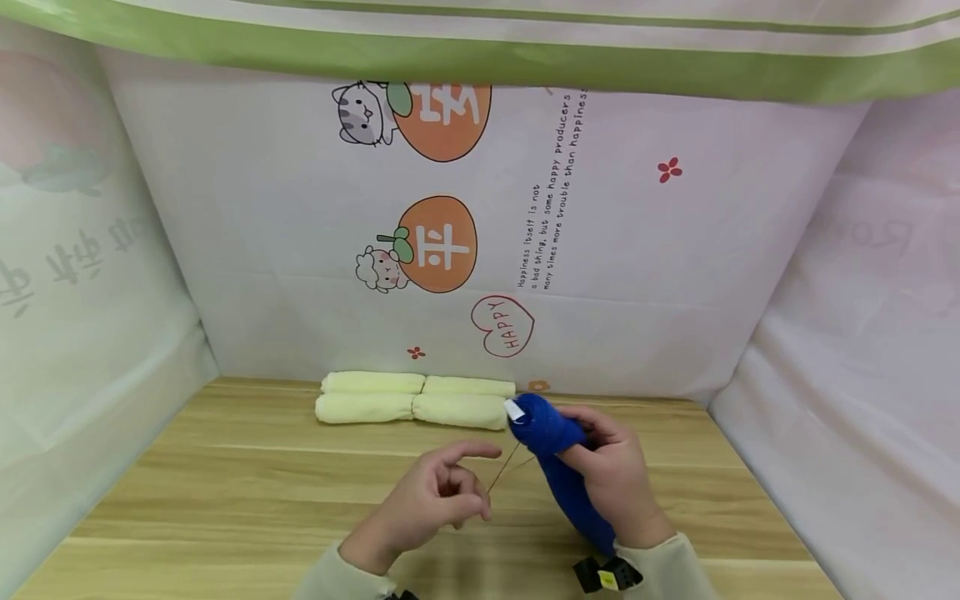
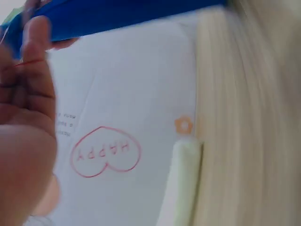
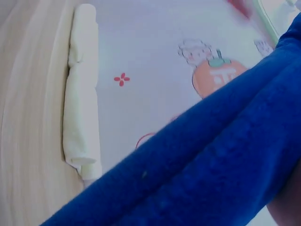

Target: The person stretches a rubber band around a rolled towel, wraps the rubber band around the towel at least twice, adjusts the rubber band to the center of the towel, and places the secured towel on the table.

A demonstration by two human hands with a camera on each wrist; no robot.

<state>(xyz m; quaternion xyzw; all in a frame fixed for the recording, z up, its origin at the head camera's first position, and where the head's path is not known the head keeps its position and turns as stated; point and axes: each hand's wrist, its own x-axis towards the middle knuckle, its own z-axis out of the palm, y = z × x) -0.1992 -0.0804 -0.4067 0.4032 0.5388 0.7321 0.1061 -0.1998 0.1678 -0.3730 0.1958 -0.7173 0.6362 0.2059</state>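
Note:
My right hand (image 1: 622, 475) grips a rolled blue towel (image 1: 547, 432) near its upper end, where a white tag (image 1: 514, 409) sticks out. The rest of the towel hangs down past the right wrist. A thin elastic band (image 1: 503, 466) runs taut from the towel to the curled fingers of my left hand (image 1: 427, 504), whose index finger points toward the roll. Up close in the left wrist view, the reddish band crosses the fingers. Blue cloth (image 3: 202, 155) fills much of the right wrist view and hides most of the right hand.
Two pale yellow rolled towels (image 1: 367, 408), each cinched at the middle, lie side by side at the back of the wooden table (image 1: 225, 500). A white printed sheet (image 1: 615, 250) forms the back wall, with white side walls (image 1: 847, 333) to left and right.

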